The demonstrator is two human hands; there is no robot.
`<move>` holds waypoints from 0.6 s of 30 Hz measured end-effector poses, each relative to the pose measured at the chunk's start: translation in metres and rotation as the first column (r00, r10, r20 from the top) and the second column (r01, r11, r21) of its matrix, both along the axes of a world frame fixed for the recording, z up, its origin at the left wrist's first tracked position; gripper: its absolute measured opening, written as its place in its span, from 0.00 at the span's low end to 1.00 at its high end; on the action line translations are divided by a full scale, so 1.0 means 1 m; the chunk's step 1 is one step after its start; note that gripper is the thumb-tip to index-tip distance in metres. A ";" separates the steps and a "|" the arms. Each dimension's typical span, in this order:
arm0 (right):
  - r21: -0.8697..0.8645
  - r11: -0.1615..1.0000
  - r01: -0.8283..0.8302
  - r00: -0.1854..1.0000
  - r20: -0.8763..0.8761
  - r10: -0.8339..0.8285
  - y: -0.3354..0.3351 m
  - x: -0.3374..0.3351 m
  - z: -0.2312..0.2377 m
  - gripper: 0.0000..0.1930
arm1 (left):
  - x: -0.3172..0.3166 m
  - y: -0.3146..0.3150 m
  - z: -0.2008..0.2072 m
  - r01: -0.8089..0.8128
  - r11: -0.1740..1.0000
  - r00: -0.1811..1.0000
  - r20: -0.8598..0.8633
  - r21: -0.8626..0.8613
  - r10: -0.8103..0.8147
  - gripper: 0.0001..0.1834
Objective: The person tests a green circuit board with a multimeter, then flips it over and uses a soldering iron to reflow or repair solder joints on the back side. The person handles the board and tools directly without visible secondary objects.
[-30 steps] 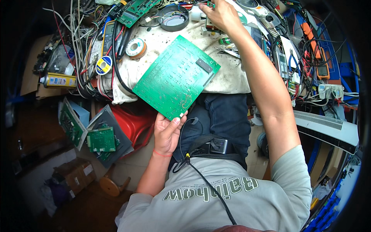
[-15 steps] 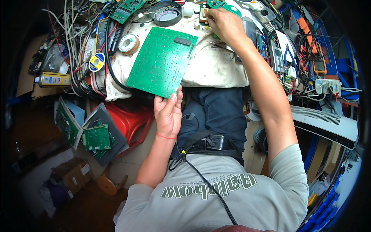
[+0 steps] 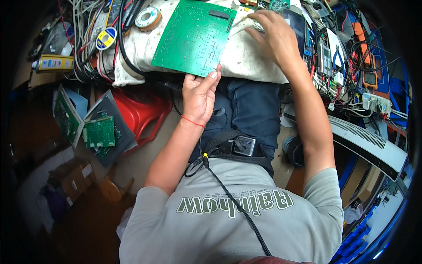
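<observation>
A large green circuit board (image 3: 189, 42) is tilted up over the cloth-covered table, its near corner pinched between the thumb and fingers of my left hand (image 3: 201, 94). The face toward me bears many small solder points and one long black chip (image 3: 218, 15) near its far right corner. To the right of the board, over the stained white cloth (image 3: 250, 61), hovers my right hand (image 3: 276, 37). Its thumb and fingers are apart, with nothing visible between them. Small parts lie just past its fingertips at the far edge of view.
A solder reel (image 3: 148, 18) and a yellow-and-blue spool (image 3: 106, 38) sit left of the board among cables. A yellow can (image 3: 52, 63) lies farther left. Tools, wires and an orange multimeter (image 3: 369, 77) crowd the right. A red stool (image 3: 143, 112) and more boards (image 3: 99, 132) are below left.
My right hand has drawn back from the small parts at the far side, and its fingers have spread. My left hand still grips the board. The whole view has shifted, so the table sits higher.
</observation>
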State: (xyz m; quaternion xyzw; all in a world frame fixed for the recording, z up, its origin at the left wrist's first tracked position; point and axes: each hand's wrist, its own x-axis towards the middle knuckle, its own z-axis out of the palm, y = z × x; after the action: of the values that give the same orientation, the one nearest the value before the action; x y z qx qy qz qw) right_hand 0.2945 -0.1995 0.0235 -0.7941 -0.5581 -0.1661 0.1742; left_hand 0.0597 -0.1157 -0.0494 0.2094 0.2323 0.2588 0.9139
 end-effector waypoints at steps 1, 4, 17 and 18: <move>0.059 0.996 -0.064 0.991 -0.112 0.070 0.001 -0.010 -0.001 0.16 | -0.001 0.000 -0.001 -0.006 1.000 1.000 -0.002 0.013 0.006 0.24; 0.090 0.979 -0.181 0.837 -0.509 0.201 -0.006 -0.049 -0.004 0.10 | -0.004 0.005 -0.002 0.001 0.999 0.997 0.074 -0.042 0.002 0.22; 0.051 0.958 -0.283 0.854 -0.440 0.276 0.009 -0.071 -0.028 0.11 | -0.010 0.011 -0.007 -0.001 0.998 1.000 -0.005 0.066 0.001 0.21; 0.067 0.952 -0.298 0.874 -0.383 0.300 0.010 -0.070 -0.029 0.10 | -0.011 0.011 -0.007 0.004 0.998 1.000 -0.010 0.069 -0.003 0.21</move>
State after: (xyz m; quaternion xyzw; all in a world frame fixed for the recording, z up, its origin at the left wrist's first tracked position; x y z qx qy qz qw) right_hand 0.2242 -0.1897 -0.0055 -0.7147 -0.6279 0.0220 0.3073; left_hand 0.0489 -0.1051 -0.0563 0.2426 0.2274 0.2638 0.9054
